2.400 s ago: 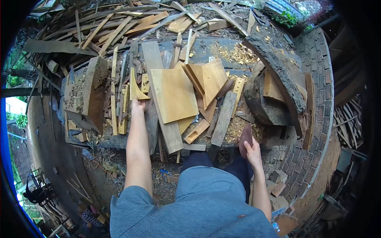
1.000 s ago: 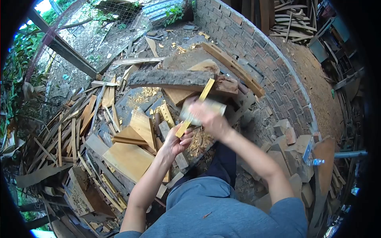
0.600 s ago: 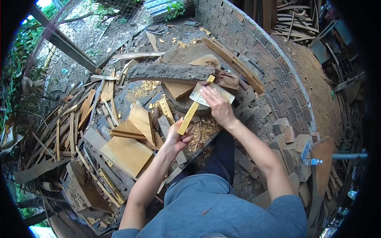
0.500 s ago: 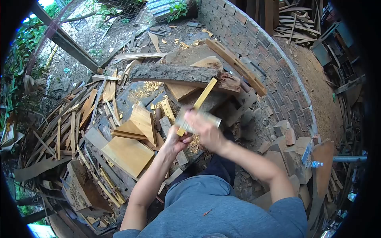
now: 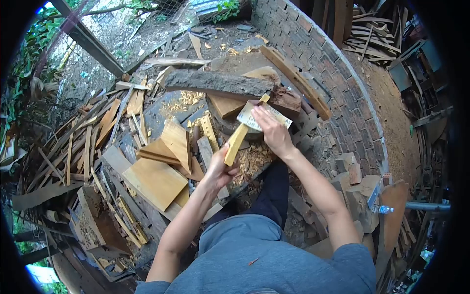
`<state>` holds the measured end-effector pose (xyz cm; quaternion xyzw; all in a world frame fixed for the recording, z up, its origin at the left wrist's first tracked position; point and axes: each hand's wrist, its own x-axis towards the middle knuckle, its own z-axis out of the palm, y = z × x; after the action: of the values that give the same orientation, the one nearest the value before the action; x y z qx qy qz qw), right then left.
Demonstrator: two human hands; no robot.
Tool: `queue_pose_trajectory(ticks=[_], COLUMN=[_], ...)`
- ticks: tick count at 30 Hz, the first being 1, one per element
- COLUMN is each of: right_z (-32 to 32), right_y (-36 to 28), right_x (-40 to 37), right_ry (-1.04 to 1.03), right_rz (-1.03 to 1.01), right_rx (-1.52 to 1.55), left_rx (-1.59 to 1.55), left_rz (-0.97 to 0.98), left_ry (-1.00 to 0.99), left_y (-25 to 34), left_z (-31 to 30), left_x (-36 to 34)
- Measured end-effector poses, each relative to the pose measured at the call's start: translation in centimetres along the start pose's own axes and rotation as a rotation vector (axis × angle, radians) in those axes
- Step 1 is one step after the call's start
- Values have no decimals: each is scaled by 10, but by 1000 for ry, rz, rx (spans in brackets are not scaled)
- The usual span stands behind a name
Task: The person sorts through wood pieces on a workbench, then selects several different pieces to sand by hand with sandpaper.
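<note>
My left hand (image 5: 219, 164) is closed around the near end of a narrow yellow wood strip (image 5: 237, 143), which slants up and away from me. My right hand (image 5: 274, 134) presses a printed rectangular sheet of sandpaper (image 5: 282, 119) over the strip's far part, fingers lying together on top. The strip's tip shows beyond the sheet, close to a bark-covered slab (image 5: 220, 84). How the thumb and the sheet's underside meet the wood is hidden.
Left of my hands lie a flat board (image 5: 154, 186) and angled wood blocks (image 5: 175, 142). Wood shavings (image 5: 249, 161) cover the ground below. Scrap strips pile up at the left. A low brick wall (image 5: 338, 88) curves along the right, and a plastic bottle (image 5: 386, 209) lies near stone blocks.
My right hand and the sandpaper have slid up along the strip, away from my left hand, baring the strip's near part. The view has shifted slightly.
</note>
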<state>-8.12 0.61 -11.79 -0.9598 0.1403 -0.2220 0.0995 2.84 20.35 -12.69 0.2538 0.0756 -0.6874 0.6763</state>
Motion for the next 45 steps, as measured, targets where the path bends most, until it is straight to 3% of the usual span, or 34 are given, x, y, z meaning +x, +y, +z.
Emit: queue_pose_trajectory(ticks=[2,3,4,6,7,8,10,11,16,19,22,24,26,28,30,31,32,34,35,37,38,40,42,44,45], right_z=[-16,-25,-29,-39,-32,-29,-26,-33,-48,-57,-61,-66,-72,-73,-59,-52,-58,-59,-60,-24,-25,-21,-23,-24,-18], right_y=[-7,-10,-11,-18,-8,-3,5,5,-11,-22,-22,-17,-10,-9,0,17,19,18,16,39,35,3,-22,-28,-7], right_x=[2,9,8,8,2,0,-4,-3,-14,-12,1,12,22,26,28,29,37,54,63,71,74,68,53,48,54], right_ry=[1,14,67,116,82,84,-64,-225,-237,-201,-185,-145,-208,-179,198,252,316,277,279,342,129,124,220,197,197], right_rz=[82,160,237,299,350,336,393,540,548,585,438,370,213,193,447,538,441,434,344,157,244,209,-22,-133,-101], right_rx=[173,340,433,366,400,404,726,865,1051,1130,1125,1121,874,721,654,466,299,211,243,122,155,297,259,206,165], left_rx=[561,882,876,1476,1487,1487,1809,1899,1820,723,663,699,769,760,879,935,937,1266,1269,1593,1597,1525,1516,1106,1438], left_rz=[186,410,416,885,744,757,796,789,668,454,303,295,249,311,575,612,614,919,916,1065,1065,911,876,793,797], left_ry=[423,419,430,347,380,389,377,369,336,130,16,46,105,124,249,273,270,335,317,330,310,431,341,295,375], left_y=[1,0,-3,4,8,10,14,18,19,18,28,33,43,39,36,37,40,46,49,49,46,42,43,34,41], left_z=[6,-10,-27,-11,1,3,2,2,-5,24,27,33,39,50,53,45,47,56,51,41,43,41,21,8,3], left_x=[-8,-5,-6,-27,-39,-44,-51,-55,-72,-83,-81,-75,-68,-53,-29,-12,4,36,52,80,82,79,84,90,93])
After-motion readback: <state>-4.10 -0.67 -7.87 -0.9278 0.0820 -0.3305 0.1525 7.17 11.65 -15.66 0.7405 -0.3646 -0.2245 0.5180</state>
